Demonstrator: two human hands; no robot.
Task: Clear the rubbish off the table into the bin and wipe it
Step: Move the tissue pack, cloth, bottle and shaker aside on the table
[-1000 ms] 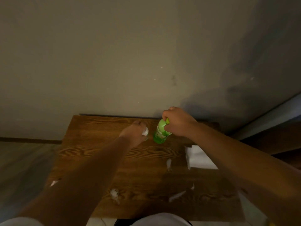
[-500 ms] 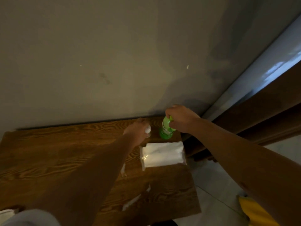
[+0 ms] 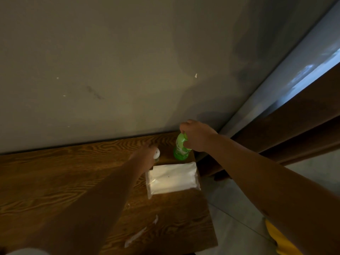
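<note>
My right hand [image 3: 197, 137] is closed around the top of a green plastic bottle [image 3: 180, 150] that stands at the back right corner of the wooden table [image 3: 55, 177]. My left hand [image 3: 147, 155] is closed on a small white crumpled scrap [image 3: 157, 154], just left of the bottle. A white pack of tissues [image 3: 173, 177] lies flat in front of both hands. Torn white paper scraps [image 3: 136, 236] lie near the table's front edge.
A plain wall stands directly behind the table. To the right, dark wooden furniture [image 3: 294, 129] stands beyond the table's edge. Grey floor [image 3: 235, 208] shows beside the table, with something yellow [image 3: 277, 240] at the bottom right.
The view has swung to the right, so the table's right edge and the floor now show. Both hands keep their grips near the back of the table.
</note>
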